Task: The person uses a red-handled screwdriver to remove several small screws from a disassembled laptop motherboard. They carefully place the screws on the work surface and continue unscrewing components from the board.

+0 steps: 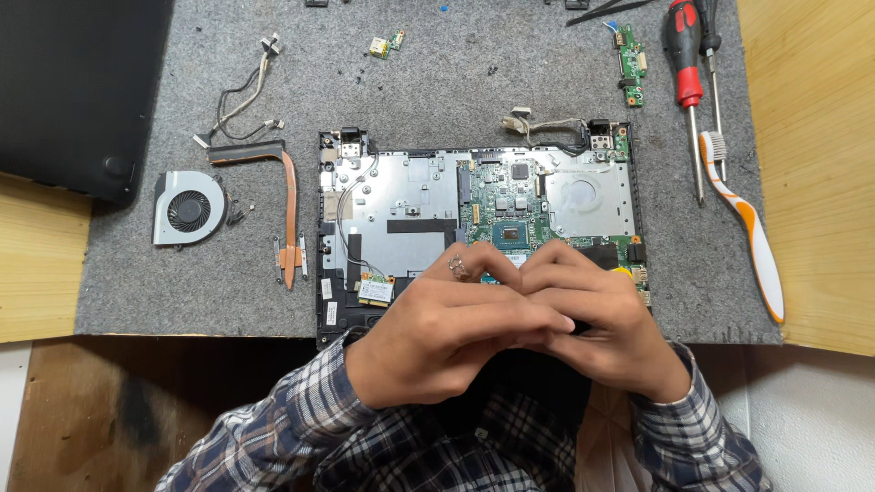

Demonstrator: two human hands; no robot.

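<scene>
Crowding laptop base (401,196) near edge: hands (510,319)

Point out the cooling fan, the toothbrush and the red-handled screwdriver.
Cooling fan (189,209): head view, on its round black hub.
Toothbrush (755,239): head view, on its orange and white handle.
Red-handled screwdriver (683,55): head view, on its red grip.

Small white rectangular labels (326,289) stuck on black laptop base (330,321) at its left edge, white sticker on wireless card (375,291), no packages, signs or screens.
</scene>
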